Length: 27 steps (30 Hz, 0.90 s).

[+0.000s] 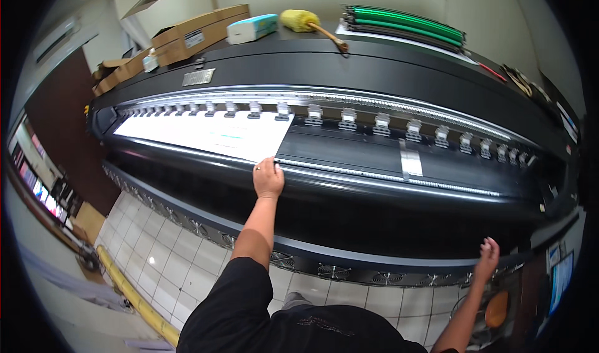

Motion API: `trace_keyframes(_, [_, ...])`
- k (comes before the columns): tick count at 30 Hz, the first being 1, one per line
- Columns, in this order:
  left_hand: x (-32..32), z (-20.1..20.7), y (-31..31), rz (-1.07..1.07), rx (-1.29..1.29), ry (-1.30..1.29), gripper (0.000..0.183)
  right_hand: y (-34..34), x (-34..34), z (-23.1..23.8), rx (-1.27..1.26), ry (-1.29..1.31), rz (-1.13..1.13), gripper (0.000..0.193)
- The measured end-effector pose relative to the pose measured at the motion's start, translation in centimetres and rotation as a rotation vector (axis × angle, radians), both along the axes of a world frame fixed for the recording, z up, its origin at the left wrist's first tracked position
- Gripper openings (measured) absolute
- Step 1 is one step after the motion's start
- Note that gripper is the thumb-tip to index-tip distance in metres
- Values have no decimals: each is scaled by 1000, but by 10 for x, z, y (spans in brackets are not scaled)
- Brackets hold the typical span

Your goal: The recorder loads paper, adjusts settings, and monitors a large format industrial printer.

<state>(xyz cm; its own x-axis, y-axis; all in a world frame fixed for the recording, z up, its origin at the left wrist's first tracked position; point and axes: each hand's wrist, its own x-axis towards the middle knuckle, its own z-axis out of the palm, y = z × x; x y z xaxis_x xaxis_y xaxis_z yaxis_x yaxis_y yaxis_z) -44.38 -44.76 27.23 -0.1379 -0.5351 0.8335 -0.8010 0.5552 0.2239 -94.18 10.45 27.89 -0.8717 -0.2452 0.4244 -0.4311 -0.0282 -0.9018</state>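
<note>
A long black printer (pixel 349 222) spans the view, its bed running left to right. The white sheet (pixel 206 131) lies flat on the left part of that bed, its far edge at the row of clips, faint print near its right half. A yellow tube (pixel 137 300) slants across the lower left. On top of the printer sit a cardboard box (pixel 203 32), green rollers (pixel 405 27), a yellow duster (pixel 298 21) and a pack (pixel 253 30). The left hand (pixel 268 177) is at the sheet's near right corner, fingers bent over the edge; whether they pinch it, I cannot tell. The right hand (pixel 489 256) is released, fingers loosely curled, before the printer's right front. Smaller are the grey clips (pixel 348 117), then a bottle (pixel 150 61) left of the box.
</note>
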Motion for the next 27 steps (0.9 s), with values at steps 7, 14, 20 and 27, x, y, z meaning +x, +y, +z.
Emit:
trace_keyframes(7, [17,7,2,19,96,1,29,-237,191,122,41,406,573,12])
trace_keyframes(14, [43,24,-13,-275,99,-173,34,-350,312,227,-181,735,616,13])
trace_keyframes(20, [74,32,-27,-470,138,-143,31,-471,441,320,-200,1084,809,15])
trace_keyframes(27, [87,29,-31,-581,73,-113,26,-562,560,336,-137,1295,1059,18])
